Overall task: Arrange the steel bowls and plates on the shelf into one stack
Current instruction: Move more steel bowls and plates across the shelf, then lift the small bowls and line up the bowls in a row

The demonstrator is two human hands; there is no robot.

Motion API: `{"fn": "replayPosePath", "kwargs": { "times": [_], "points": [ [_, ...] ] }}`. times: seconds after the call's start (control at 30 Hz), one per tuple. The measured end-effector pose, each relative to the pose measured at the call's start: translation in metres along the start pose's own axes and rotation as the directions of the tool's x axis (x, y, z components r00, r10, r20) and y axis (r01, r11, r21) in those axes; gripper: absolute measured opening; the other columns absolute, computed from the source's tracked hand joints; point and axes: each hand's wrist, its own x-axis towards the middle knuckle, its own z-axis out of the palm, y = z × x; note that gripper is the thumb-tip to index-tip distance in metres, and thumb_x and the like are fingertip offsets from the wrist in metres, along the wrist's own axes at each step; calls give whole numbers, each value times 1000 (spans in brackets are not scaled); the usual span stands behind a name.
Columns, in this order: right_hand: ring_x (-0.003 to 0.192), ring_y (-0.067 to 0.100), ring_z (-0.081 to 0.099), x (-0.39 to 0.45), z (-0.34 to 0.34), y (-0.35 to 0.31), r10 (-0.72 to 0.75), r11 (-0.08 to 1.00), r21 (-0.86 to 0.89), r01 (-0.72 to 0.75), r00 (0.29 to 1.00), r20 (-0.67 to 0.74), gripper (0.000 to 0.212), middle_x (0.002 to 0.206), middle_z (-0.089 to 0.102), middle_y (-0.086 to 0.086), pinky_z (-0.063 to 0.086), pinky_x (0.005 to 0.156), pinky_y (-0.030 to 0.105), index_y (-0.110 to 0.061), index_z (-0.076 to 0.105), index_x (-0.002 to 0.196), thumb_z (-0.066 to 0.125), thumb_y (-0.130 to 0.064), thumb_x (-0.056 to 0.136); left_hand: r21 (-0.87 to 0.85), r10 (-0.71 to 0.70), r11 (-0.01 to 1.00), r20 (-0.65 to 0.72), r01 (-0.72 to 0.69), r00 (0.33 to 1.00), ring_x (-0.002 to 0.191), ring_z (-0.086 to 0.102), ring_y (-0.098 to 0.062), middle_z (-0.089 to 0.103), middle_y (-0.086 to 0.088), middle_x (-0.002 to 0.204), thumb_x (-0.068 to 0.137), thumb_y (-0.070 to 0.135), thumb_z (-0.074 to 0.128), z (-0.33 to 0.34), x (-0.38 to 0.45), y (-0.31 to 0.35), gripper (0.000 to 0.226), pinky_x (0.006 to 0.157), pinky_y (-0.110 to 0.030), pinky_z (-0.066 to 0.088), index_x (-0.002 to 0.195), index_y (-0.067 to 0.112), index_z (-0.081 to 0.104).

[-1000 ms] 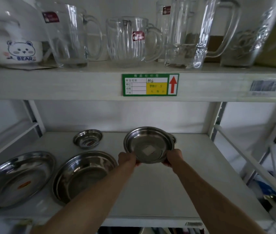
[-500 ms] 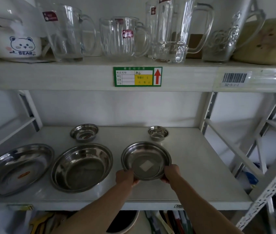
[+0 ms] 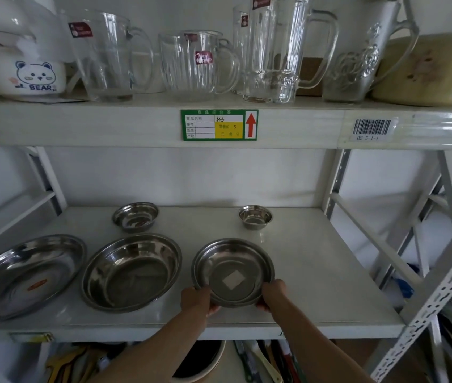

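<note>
A medium steel plate [image 3: 233,268] with a white square sticker in its middle is near the front of the white shelf [image 3: 316,272]. My left hand [image 3: 195,301] grips its near-left rim and my right hand [image 3: 273,295] grips its near-right rim. To its left lies a larger steel plate [image 3: 132,272], and a still larger one [image 3: 23,273] lies at the far left. A small steel bowl [image 3: 135,216] stands at the back left. The smallest bowl [image 3: 255,216] stands at the back, right of centre.
The upper shelf edge [image 3: 136,125] hangs low overhead and carries glass mugs [image 3: 191,64] and a white bear bowl [image 3: 30,76]. Metal uprights and a diagonal brace [image 3: 385,244] bound the right side. Utensils lie on the level below [image 3: 258,360].
Both hands brought the stickered plate down and toward me, from tilted up in the air to low over the shelf's front. The smallest bowl behind it came into view.
</note>
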Motion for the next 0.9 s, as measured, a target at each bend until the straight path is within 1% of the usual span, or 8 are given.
{"fn": "replayPosePath", "kwargs": {
  "times": [0.1,0.17,0.27,0.37,0.43,0.57,0.73,0.9],
  "points": [
    [51,24,53,-3,0,0,-4,999,-48,4,1000,-14,21,69,61,19,40,44,28,-3,52,76,40,-4,94,4,-10,1000,5,10,1000,66,62,-35,63,-36,104,87,-3,60,-1,0,2,26,39,-34,55,111,-11,56],
    [53,25,56,-1,2,-1,-1,998,-68,0,1000,-11,21,73,63,21,41,45,30,-1,52,79,40,-6,95,0,-20,1000,11,20,1000,64,61,-34,63,-33,95,88,-3,59,-2,0,3,21,38,-33,54,108,-9,55],
    [62,29,61,3,4,1,16,997,-72,-15,1000,6,23,92,69,26,45,46,29,4,57,105,44,-11,94,9,-29,1000,23,29,999,65,60,-30,61,-23,80,88,-2,60,-5,2,2,12,39,-31,54,99,-5,57],
    [65,31,65,0,3,3,16,995,-94,-17,1000,-13,30,89,67,23,55,52,33,4,57,112,50,-18,93,43,-7,999,10,6,1000,60,54,-25,56,-16,69,89,1,62,-10,4,2,10,64,-39,58,97,-5,61],
    [84,36,68,-1,0,1,-25,989,-147,15,998,-63,36,99,68,23,61,72,44,3,56,113,54,-25,90,86,28,996,-24,-26,999,60,53,-24,55,-14,67,89,2,62,-16,4,3,13,74,-41,56,99,-6,62],
    [108,36,61,-14,-8,-12,-67,976,-214,36,988,-142,47,122,60,20,51,88,39,1,53,126,54,-32,92,155,99,984,-45,-91,994,59,51,-22,53,-13,66,91,5,60,-27,0,6,19,69,-35,53,73,-1,57],
    [123,30,50,-23,-17,-32,-157,933,-357,53,950,-270,43,134,50,11,37,101,39,-13,52,132,49,-34,95,184,153,972,-28,-145,988,60,51,-18,54,-11,68,92,8,59,-29,-11,29,4,74,-38,55,95,5,57],
    [108,28,58,-9,-10,-51,-240,917,-375,134,938,-252,37,120,61,7,45,96,38,-17,66,115,50,-37,89,114,157,981,26,-159,987,42,51,-13,53,-4,45,92,1,51,-9,-15,65,28,50,-22,50,65,7,52]
  ]
}}
